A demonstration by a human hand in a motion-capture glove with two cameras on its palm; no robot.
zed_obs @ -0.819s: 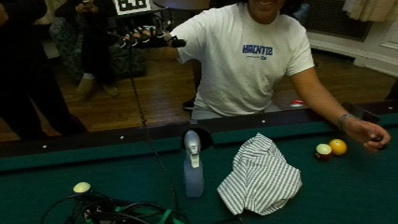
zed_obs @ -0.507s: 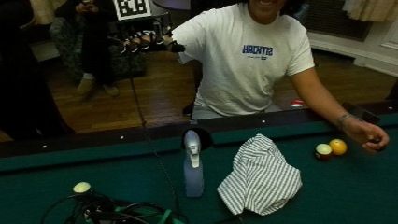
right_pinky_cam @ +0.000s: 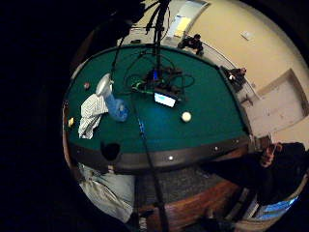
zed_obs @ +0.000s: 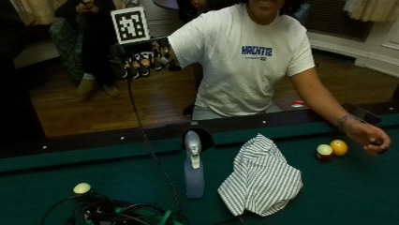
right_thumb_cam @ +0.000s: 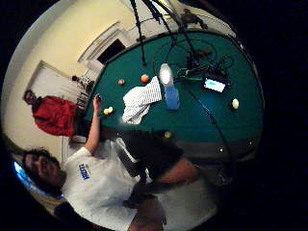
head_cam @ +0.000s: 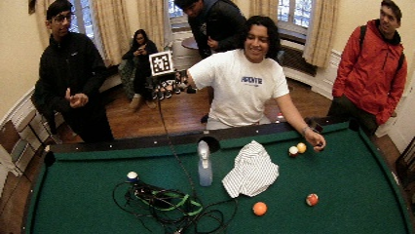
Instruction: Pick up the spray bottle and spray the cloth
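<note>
A pale blue spray bottle (zed_obs: 193, 165) with a white trigger head stands upright on the green felt near the side pocket. Right beside it lies a crumpled striped cloth (zed_obs: 262, 177), not touching my hand. My gloved right hand (zed_obs: 150, 57) is raised high over the floor, well back from the table rail, its fingers hanging relaxed and holding nothing. Both palm views look down from afar on the bottle (right_pinky_cam: 114, 102) (right_thumb_cam: 169, 89) and the cloth (right_pinky_cam: 91, 116) (right_thumb_cam: 139, 99). In the wide outside view the hand (head_cam: 170, 86) is far above the bottle (head_cam: 205, 166).
The bare left hand (zed_obs: 372, 138) rests on the felt beside a yellow ball (zed_obs: 339, 147) and a white-and-maroon ball (zed_obs: 324, 152). A cue ball (zed_obs: 82, 188) and a tangle of cables (zed_obs: 118, 213) lie by the near-left. Orange (head_cam: 259, 208) and red (head_cam: 311, 199) balls sit farther off.
My gloved hand has come down a little while staying away from the table. Bottle, cloth and the bare hand have not moved.
</note>
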